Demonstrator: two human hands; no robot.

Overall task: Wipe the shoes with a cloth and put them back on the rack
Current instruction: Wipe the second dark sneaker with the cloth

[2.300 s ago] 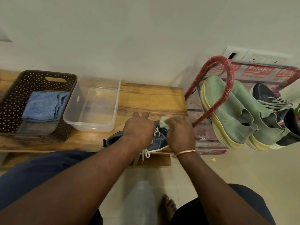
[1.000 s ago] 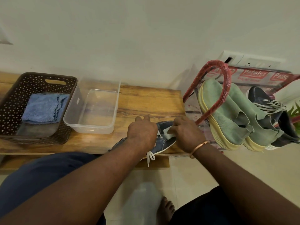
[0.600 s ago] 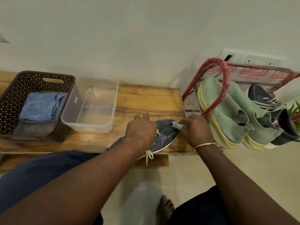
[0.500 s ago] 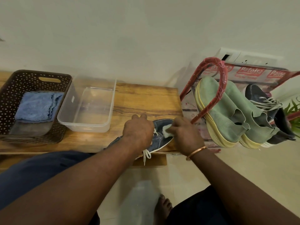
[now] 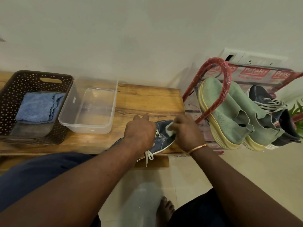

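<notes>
At counter (image 5: 147, 102) near right edge: blue shoe (image 5: 164, 139), long axis diagonal, toe toward rack (image 5: 227, 74) at right. Holding grip: left hand (image 5: 140, 133) curled over laces, pinning shoe. Wiping grip: right hand (image 5: 186, 133), nearer rack, pinches cloth (image 5: 170, 129) on toe.

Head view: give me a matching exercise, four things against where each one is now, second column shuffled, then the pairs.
1 blue cloth
2 pale cloth
3 denim shoe
4 green shoes

A on the rack
B gripped by the left hand, on the bench
C in the basket
D pinched in the right hand

Pairs: 1-C, 2-D, 3-B, 4-A.
</notes>
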